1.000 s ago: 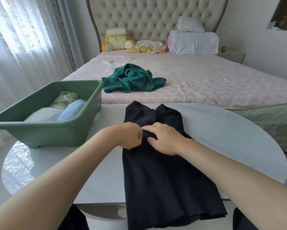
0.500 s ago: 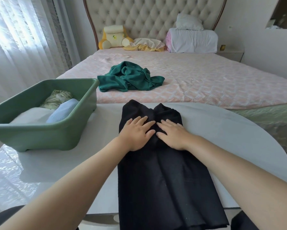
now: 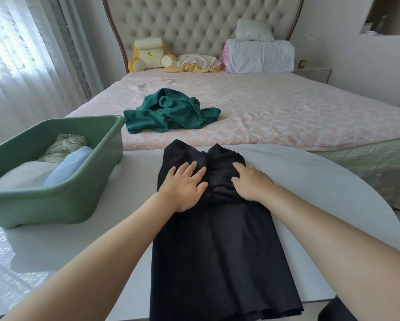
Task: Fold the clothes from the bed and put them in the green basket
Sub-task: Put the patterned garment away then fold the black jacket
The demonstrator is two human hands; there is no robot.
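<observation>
- Cloth first, in the head view: a black garment (image 3: 217,251) lies lengthwise on the white bench (image 3: 310,172). Its narrow top end points toward the bed (image 3: 287,117) and its wide hem hangs over the near edge.
- The left hand (image 3: 182,186) rests palm down on the garment's upper left part. Its grip is spread, with the fingers straight and slightly fanned, pinching nothing.
- The right hand (image 3: 252,184) rests palm down on the upper right part, near the left hand but apart from it. Its grip is flat too, with the fingers close together and the tips sunk a little into the cloth.
- Between the hands the black cloth is bunched into wrinkles.
- The basket (image 3: 55,205) stands on the bench's left side, near the black garment but not touching it.
- In the basket lie a white piece (image 3: 25,172), a light-blue piece (image 3: 67,165) and a floral piece (image 3: 64,144).
- A green garment (image 3: 171,112) lies crumpled on the pink bed, beyond the bench's far edge.
- At the head of the bed a yellow cushion (image 3: 148,54) and a white bolster (image 3: 261,56) lean on the tufted headboard (image 3: 206,26).
- A sheer curtain (image 3: 21,54) hangs at the left.
</observation>
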